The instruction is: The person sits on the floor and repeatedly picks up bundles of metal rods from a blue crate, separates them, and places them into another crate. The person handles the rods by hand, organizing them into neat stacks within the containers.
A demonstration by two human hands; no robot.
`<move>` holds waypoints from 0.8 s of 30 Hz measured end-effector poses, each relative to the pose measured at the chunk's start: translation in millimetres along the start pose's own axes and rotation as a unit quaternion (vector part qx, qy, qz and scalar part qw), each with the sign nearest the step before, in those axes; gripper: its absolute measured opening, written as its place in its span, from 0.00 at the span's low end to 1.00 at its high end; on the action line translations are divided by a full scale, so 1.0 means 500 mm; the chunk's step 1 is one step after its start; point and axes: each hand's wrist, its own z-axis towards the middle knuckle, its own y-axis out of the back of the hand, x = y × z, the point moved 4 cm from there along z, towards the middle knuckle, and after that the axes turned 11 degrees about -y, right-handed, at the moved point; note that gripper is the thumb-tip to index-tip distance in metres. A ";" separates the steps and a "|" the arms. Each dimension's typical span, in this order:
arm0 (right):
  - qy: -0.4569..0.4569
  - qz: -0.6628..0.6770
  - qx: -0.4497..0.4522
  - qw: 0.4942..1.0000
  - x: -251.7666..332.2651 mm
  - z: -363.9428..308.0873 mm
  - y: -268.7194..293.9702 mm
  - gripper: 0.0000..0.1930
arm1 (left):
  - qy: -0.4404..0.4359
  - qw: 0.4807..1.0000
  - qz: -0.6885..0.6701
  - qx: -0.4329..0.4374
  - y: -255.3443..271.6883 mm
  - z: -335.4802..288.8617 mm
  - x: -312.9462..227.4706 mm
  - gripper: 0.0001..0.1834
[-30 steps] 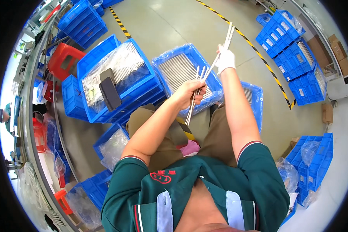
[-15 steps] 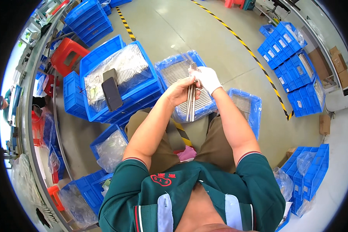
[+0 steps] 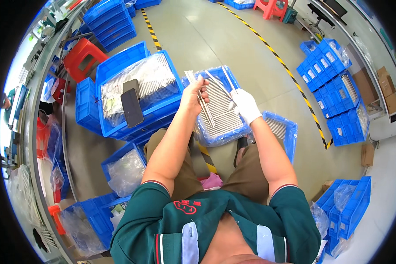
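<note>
Bare, my left hand (image 3: 192, 96) is closed round a bundle of thin metal rods (image 3: 207, 113), which slants over a blue crate (image 3: 230, 137). Two similar slim rods (image 3: 217, 83) fan apart from the fingers of my right hand (image 3: 246, 105), which wears a white glove and pinches them near one end. Beneath both hands, the plastic-lined crate holds many rods lying side by side in rows. Whether the lower ends of the held rods touch that layer, I cannot tell.
Left of my hands, a stacked blue crate (image 3: 174, 105) bears bagged rods and a dark phone (image 3: 132, 108). Another lined crate (image 3: 291, 132) of rods sits by my right knee. A red stool (image 3: 86, 57) stands far left; more blue crates (image 3: 339, 103) are stacked at right.
My hands have moved apart: the left went left with the bundle, the right went right and lower with two rods. The view has shifted slightly.
</note>
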 end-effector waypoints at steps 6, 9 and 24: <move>0.001 0.018 0.056 0.998 0.017 -0.068 -0.017 0.09 | -0.041 0.996 -0.077 -0.029 0.002 0.017 -0.022 0.15; -0.009 0.021 0.049 0.999 0.012 -0.069 -0.017 0.09 | -0.037 0.995 -0.087 -0.011 -0.025 -0.003 -0.020 0.16; 0.097 0.081 -0.053 0.991 -0.004 -0.027 -0.028 0.11 | 0.004 0.996 0.033 0.077 -0.072 -0.040 0.045 0.13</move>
